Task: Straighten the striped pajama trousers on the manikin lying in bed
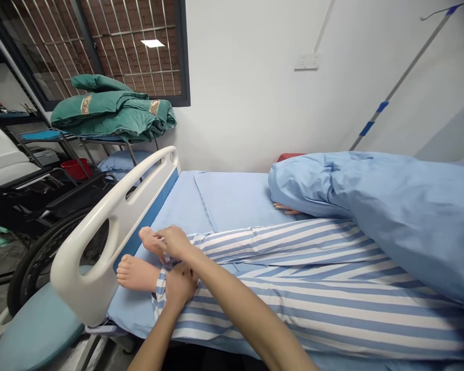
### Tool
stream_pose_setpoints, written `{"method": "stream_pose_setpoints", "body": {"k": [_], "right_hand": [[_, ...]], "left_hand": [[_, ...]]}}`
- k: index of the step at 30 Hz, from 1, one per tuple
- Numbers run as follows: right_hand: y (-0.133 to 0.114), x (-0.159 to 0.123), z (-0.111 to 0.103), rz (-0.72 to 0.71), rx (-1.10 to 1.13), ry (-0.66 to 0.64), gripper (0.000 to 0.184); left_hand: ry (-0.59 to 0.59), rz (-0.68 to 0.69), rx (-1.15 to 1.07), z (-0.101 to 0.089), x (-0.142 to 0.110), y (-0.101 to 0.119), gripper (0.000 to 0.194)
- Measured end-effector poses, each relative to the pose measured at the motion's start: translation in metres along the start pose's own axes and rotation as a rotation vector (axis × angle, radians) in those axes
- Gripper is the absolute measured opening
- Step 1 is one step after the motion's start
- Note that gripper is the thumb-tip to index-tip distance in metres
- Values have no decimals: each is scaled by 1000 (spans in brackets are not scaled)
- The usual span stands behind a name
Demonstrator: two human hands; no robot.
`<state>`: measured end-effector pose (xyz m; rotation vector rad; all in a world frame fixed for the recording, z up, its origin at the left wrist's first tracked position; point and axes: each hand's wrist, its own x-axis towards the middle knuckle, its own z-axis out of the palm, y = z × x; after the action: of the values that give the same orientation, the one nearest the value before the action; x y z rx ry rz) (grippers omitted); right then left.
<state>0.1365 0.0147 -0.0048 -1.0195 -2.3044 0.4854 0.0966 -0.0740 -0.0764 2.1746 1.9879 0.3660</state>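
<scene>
Two bare feet of what looks like a care manikin stick out of blue-and-white striped trousers (294,299) on a bed. My left hand (180,284) is closed round the near trouser leg, just above the cuff; its fingertips are partly hidden. The near foot (137,273) points up beside it, toes toward the footboard. Further over, my right hand (175,242) grips the far foot (149,238) around the ankle, its fingers bent across the skin and by the cuff. My right forearm crosses above the near leg.
A white footboard (81,252) edges the bed's left end. A blue quilt (390,206) covers the upper body, a manikin hand (288,208) showing beneath. Left stand a wheelchair (50,216) and green folded bedding (112,111). An IV pole (406,72) rises by the wall.
</scene>
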Motion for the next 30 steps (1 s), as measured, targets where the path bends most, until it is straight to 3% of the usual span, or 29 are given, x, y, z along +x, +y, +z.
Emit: {"method": "stream_pose_setpoints", "body": {"k": [3, 7, 11, 15, 18, 21, 23, 26, 28, 30], "right_hand": [[-2, 6, -20, -33, 290, 7, 26], [35, -15, -39, 207, 280, 267, 27], [75, -43, -26, 347, 137, 304, 31], [92, -54, -2, 406, 84, 240, 34], [95, -54, 5, 391, 93, 227, 35], [96, -52, 3, 393, 163, 276, 34], [98, -51, 0, 401, 275, 343, 37], [101, -48, -4, 421, 498, 452, 42], [105, -47, -4, 430, 612, 486, 42], [108, -47, -3, 415, 650, 482, 40]], "left_hand": [[52, 12, 49, 3, 0, -1, 30], [123, -2, 106, 9, 2, -2, 28], [141, -1, 145, 12, 1, -2, 26], [124, -25, 114, 11, 0, -2, 26], [61, -69, -64, 0, 10, -1, 33], [39, -105, -295, -20, 38, 4, 39], [139, -142, -484, -29, 63, 9, 42], [440, -225, -760, -27, 96, 14, 41], [551, -273, -780, -15, 110, 14, 39], [533, -271, -628, 0, 117, 12, 40]]}}
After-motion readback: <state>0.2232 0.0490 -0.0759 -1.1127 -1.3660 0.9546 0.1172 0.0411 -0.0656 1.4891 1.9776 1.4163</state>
